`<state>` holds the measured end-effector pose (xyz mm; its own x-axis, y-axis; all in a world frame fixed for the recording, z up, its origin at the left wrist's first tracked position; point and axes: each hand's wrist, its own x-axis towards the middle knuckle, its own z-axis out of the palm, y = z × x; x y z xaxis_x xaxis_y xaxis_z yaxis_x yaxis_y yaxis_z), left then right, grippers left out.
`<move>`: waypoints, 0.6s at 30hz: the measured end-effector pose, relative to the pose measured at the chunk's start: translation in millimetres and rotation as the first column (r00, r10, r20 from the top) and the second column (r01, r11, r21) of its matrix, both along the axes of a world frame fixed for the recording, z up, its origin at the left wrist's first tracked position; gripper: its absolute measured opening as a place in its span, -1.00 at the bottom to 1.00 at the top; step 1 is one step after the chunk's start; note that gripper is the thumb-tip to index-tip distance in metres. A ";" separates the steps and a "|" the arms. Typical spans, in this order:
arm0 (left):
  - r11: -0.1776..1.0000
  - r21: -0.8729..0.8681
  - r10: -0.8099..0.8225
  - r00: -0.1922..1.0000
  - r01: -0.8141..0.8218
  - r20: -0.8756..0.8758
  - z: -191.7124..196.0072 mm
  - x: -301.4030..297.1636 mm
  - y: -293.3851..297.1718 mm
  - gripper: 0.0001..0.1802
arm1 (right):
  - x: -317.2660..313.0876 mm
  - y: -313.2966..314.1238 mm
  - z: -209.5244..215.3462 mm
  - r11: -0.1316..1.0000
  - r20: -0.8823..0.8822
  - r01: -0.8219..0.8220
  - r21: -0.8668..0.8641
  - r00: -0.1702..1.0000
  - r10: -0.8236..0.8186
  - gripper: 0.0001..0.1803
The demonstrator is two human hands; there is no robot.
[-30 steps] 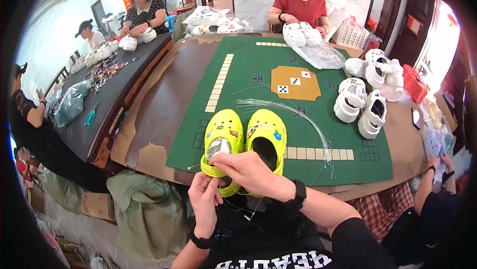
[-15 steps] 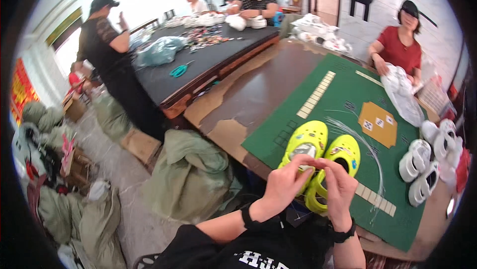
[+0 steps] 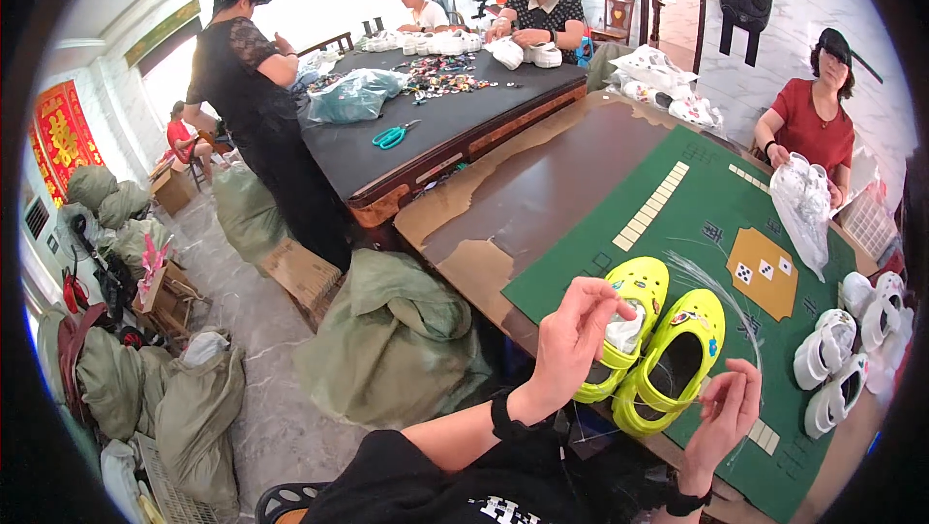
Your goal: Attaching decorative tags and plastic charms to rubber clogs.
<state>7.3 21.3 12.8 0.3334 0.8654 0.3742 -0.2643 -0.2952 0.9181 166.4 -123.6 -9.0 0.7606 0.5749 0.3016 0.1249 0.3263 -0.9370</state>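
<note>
A pair of yellow-green clogs (image 3: 684, 359) with small charms stands at the near edge of the table, toes pointing away from me. White wadding (image 3: 624, 330) fills the opening of the left clog. My left hand (image 3: 573, 340) is above that clog, fingertips pinched; what they hold is too fine to make out. Beside the right clog's heel, my right hand (image 3: 721, 418) pinches what looks like a thin clear strand running toward the clogs. A bundle of similar clear strands (image 3: 721, 284) lies on the green mat (image 3: 581, 268) beyond the clogs.
White clogs (image 3: 821, 355) stand at the mat's right side. Across the table, a person in red (image 3: 808, 132) handles a clear bag. On the dark table (image 3: 464, 122) lie turquoise scissors (image 3: 392, 136), charms and white shoes, with people around it. Green sacks (image 3: 392, 340) fill the floor at left.
My hands have parted from their meeting point over the clogs: the left moved up and left, the right down and right. The whole view has shifted slightly.
</note>
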 end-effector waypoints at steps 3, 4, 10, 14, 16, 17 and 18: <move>0.992 0.119 -0.060 0.995 0.051 0.079 9.9 11.5 -5.2 -0.89 | 5.8 1.3 -10.5 0.990 0.023 0.138 0.021 0.990 -0.139 -0.75; 0.985 0.079 -0.163 0.983 0.157 0.086 9.9 16.9 -9.7 -0.87 | 6.7 1.3 -12.5 0.991 0.025 0.132 0.026 0.991 -0.133 -0.75; 0.874 -0.119 -0.477 0.878 0.470 -0.035 -31.5 51.4 -8.5 -0.90 | -2.2 -2.0 -5.5 0.976 0.310 0.122 -0.182 0.949 -0.061 -0.77; 0.863 -0.126 -0.502 0.860 0.490 -0.095 -47.0 51.0 -18.8 -0.87 | -2.3 -0.7 -13.6 0.973 0.444 0.112 -0.201 0.896 -0.011 -0.85; 0.869 -0.113 -0.486 0.874 0.481 -0.020 -50.0 47.6 -20.7 -0.87 | -1.0 10.9 -7.9 0.968 0.711 0.187 -0.169 0.704 -0.012 -0.88; 0.870 -0.115 -0.484 0.875 0.479 -0.019 -51.7 47.6 -20.5 -0.87 | -0.6 15.9 -5.8 0.962 0.903 0.250 -0.106 0.430 -0.013 -0.90; 0.880 -0.073 -0.471 0.881 0.468 -0.029 -54.1 47.9 -20.6 -0.88 | -2.6 16.3 -7.8 0.962 0.902 0.251 -0.109 0.432 -0.010 -0.90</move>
